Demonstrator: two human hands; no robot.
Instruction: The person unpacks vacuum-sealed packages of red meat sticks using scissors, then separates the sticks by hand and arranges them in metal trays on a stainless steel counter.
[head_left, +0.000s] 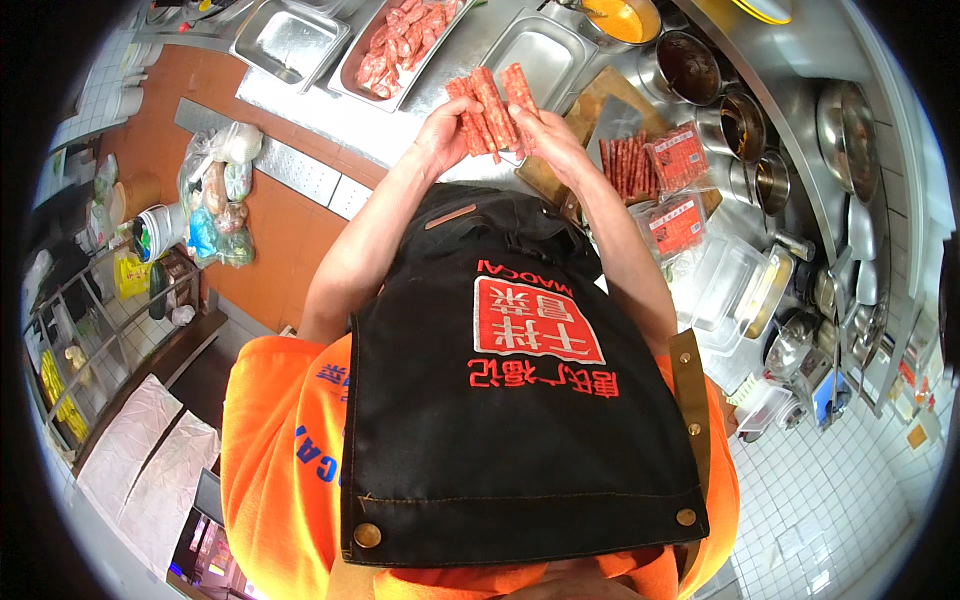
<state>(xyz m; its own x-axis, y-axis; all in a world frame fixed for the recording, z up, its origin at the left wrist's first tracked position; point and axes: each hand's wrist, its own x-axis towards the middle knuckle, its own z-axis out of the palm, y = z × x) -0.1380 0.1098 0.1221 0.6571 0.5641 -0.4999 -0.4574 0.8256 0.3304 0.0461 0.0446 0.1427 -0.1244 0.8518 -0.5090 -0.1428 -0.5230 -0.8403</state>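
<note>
My left hand (446, 131) holds several thin red sausage sticks (487, 109) upright in a bundle. Beside it, my right hand (551, 142) grips another cluster of red sausage sticks (519, 86). Both hands are over the front edge of the steel counter, near a shallow steel pan (536, 56). To the right, a cleaver (616, 120) lies on a wooden cutting board (600, 88), partly under a row of loose sausage sticks (628, 166). Two clear sausage packets with red labels, one upper (679, 156) and one lower (676, 225), lie beside that row.
Sliced meat fills a steel tray (405, 45) at the back, left of the pan. Another steel pan (289, 41) stands farther left. Pots, one with orange liquid (622, 19), line the right. Clear plastic containers (724, 289) stand nearer. Bagged vegetables (225, 195) lie at left.
</note>
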